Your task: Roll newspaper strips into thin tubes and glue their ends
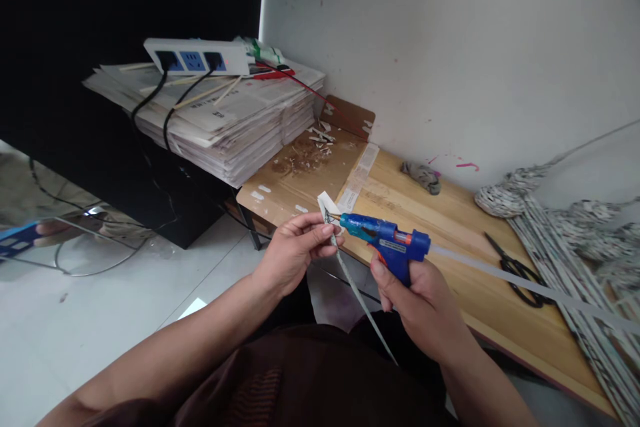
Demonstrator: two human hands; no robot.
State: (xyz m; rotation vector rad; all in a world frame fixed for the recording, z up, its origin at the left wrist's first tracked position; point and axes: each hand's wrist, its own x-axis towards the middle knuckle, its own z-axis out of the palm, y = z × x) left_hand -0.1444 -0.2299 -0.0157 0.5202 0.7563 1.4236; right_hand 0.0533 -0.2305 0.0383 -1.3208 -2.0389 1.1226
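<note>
In the head view my right hand (425,303) grips a blue hot glue gun (393,245) by its handle. A long whitish glue stick (480,267) runs out of the gun's back to the right. My left hand (307,240) pinches a small white paper piece (326,203) together with a thin grey paper cord (357,295), which hangs down toward my lap. The gun's nozzle meets the paper just above my left fingertips; whether glue is flowing is too small to tell.
Left of the wooden table (400,203) rises a newspaper stack (235,140) carrying a power strip (200,59). Cardboard (280,193) with scraps covers the table's left end. Black scissors (520,273), rolled paper sticks (560,280) and paper cord balls (500,199) lie right.
</note>
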